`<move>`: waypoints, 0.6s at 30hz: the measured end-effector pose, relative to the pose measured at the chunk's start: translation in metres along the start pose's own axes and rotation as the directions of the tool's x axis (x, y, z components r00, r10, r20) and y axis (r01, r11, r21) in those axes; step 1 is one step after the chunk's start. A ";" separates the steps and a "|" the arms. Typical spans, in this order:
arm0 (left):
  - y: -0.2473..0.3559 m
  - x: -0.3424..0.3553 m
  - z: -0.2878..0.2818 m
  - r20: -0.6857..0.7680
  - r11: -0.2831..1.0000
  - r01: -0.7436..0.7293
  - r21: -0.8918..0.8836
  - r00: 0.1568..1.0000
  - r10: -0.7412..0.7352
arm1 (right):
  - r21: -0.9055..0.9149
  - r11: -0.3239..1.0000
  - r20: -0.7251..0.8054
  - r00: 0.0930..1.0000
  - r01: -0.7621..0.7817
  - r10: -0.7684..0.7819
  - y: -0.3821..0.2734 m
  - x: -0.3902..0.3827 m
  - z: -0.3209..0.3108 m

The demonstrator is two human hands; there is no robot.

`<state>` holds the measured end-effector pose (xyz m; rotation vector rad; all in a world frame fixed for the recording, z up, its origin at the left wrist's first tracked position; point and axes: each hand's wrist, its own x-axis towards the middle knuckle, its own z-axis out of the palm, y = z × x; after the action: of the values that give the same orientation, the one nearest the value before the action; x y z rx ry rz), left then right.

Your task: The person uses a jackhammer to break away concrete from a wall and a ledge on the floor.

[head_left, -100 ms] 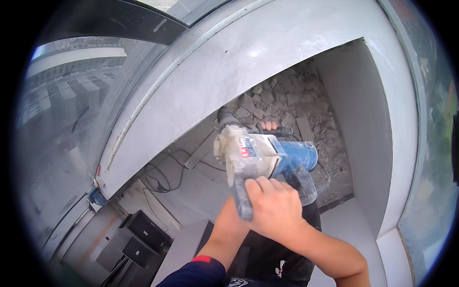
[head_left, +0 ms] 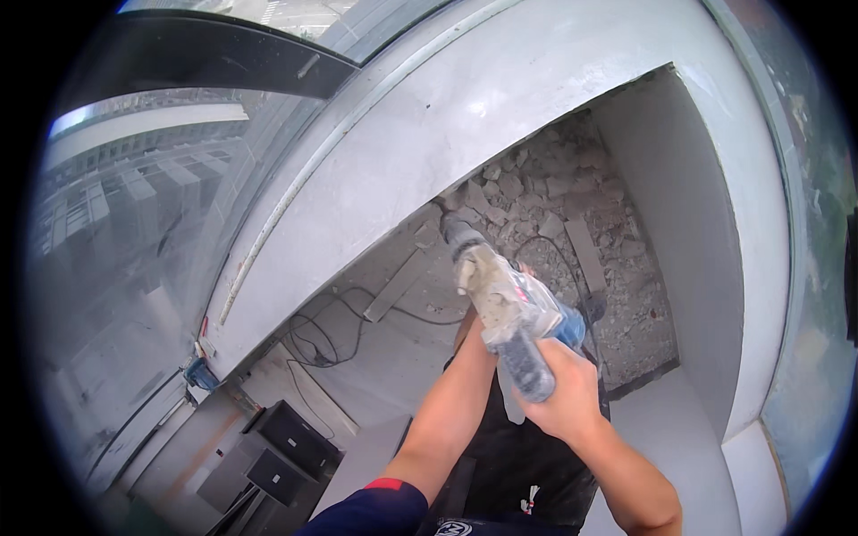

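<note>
A rotary hammer (head_left: 496, 290), dusty grey and cream with a blue motor housing (head_left: 570, 329), slants away from me toward the lower edge of the white wall. My right hand (head_left: 572, 393) is closed around its dark rear handle (head_left: 525, 364). My left arm reaches under the tool, and only a bit of my left hand (head_left: 526, 269) shows past its far side; the side handle it held a moment before is hidden. The dark chuck end (head_left: 460, 234) lies close to the wall's edge. Whether the bit touches anything I cannot make out.
Broken rubble (head_left: 545, 188) covers the recess floor, with a narrow board (head_left: 585, 255) on it. Another board (head_left: 395, 286) and a coiled black cable (head_left: 323, 344) lie left. Black speaker boxes (head_left: 290, 438) stand lower left. A white ledge (head_left: 375, 170) runs beside the window.
The rotary hammer has turned in my hands: its motor housing has swung from the right side to underneath. My right hand has moved right and down with the rear handle. The view has shifted slightly.
</note>
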<state>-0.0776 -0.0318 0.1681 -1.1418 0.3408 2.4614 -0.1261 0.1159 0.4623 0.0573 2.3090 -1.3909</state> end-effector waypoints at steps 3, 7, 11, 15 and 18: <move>-0.017 -0.015 -0.022 -0.161 0.969 0.159 0.189 0.979 -0.129 | 0.458 0.795 -0.057 0.879 -0.398 0.473 0.012 -0.041 0.002; -0.008 -0.079 0.010 -0.557 0.559 0.428 0.710 0.827 0.074 | 0.915 0.282 -0.061 0.591 -0.289 0.804 0.004 -0.072 0.023; 0.072 -0.120 0.050 -0.449 -0.247 0.490 0.836 0.869 0.206 | 0.990 -0.105 0.137 0.520 -0.090 0.843 0.007 -0.093 0.050; 0.116 -0.144 0.119 -0.224 -0.609 0.341 0.717 0.939 0.261 | 0.945 -0.317 0.209 0.593 0.082 0.777 0.002 -0.107 0.100; 0.137 -0.137 0.123 -0.172 -0.707 0.310 0.636 0.949 0.263 | 0.899 -0.396 0.196 0.637 0.188 0.746 -0.004 -0.110 0.132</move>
<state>-0.1422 -0.1418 0.3587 -0.2402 2.1517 0.3089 0.0175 0.0228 0.4559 1.8537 0.1669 -2.5612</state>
